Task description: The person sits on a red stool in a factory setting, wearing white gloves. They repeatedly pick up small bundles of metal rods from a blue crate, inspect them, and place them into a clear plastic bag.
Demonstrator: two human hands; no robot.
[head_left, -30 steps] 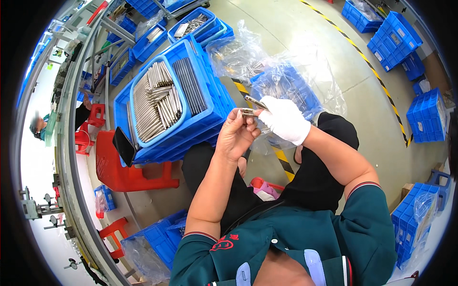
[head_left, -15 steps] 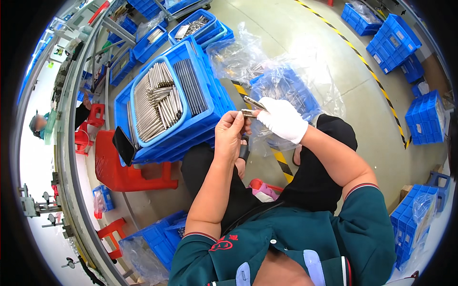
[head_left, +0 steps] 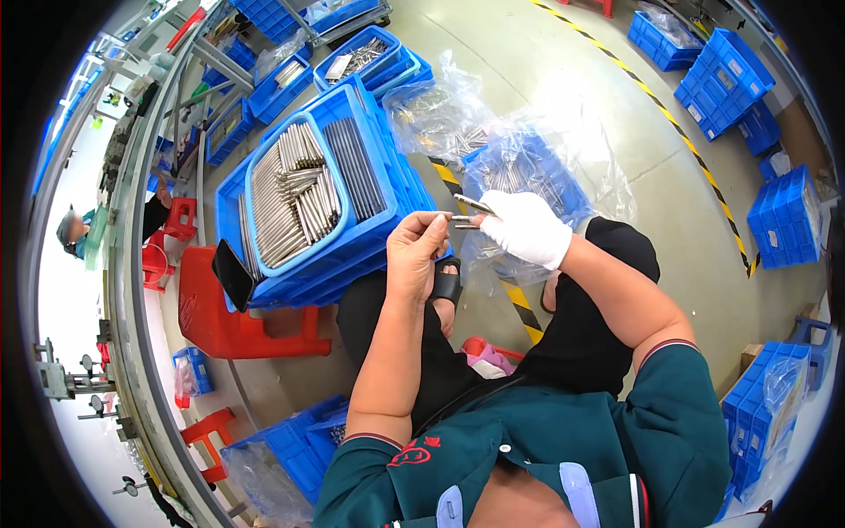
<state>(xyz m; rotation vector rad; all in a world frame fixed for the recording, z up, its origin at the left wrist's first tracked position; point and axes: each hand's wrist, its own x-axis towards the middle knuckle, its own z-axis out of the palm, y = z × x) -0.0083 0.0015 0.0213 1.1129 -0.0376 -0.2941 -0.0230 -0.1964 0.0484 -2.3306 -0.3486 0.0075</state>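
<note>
My right hand (head_left: 528, 231), in a white glove, is closed round a few slim metal rods (head_left: 473, 204) that stick out to the left. My bare left hand (head_left: 415, 255) pinches the tip of one rod between thumb and fingertips. Both hands are held over my lap, close together. Left of them, a light-blue basket (head_left: 345, 204) on stacked blue crates holds many silvery rods (head_left: 295, 195) in rows. Darker rods (head_left: 354, 167) lie side by side next to it. Beyond my right hand, a blue crate (head_left: 576, 189) under clear plastic holds more metal rods.
A red stool (head_left: 207, 308) stands left of the crates, with a black flat object (head_left: 233, 275) at the crate's corner. Clear plastic bags (head_left: 440, 106) lie on the floor. Blue crates (head_left: 783, 216) are stacked at right. Another person (head_left: 75, 231) is at far left.
My left hand has shifted slightly left, drawing apart from the gloved hand. The rods in the right hand have tilted flatter. The crates appear shifted slightly in the picture.
</note>
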